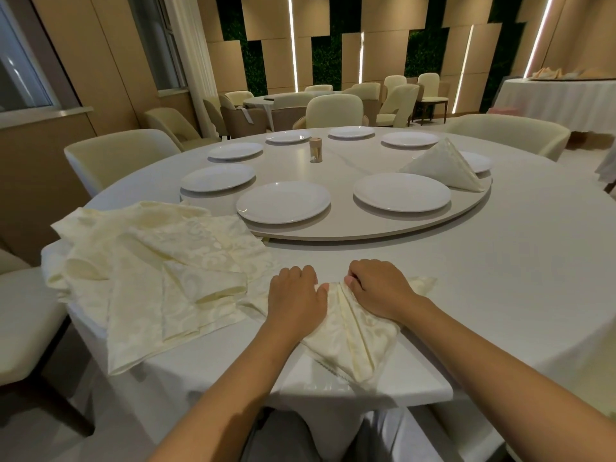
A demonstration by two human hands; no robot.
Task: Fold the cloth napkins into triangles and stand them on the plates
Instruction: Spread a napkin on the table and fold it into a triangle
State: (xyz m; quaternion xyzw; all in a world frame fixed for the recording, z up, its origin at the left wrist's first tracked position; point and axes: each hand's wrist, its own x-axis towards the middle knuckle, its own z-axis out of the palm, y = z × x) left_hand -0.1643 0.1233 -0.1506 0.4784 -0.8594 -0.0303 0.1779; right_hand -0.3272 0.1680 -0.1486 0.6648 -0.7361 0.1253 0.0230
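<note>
White round desk [500,261]: both hands press the folded napkin [353,331]. Left hand [296,295] and right hand [376,288] have curled fingers, seemingly pinching its top fold.

Cream damask napkin [353,331], seemingly white plates [283,201]
</note>
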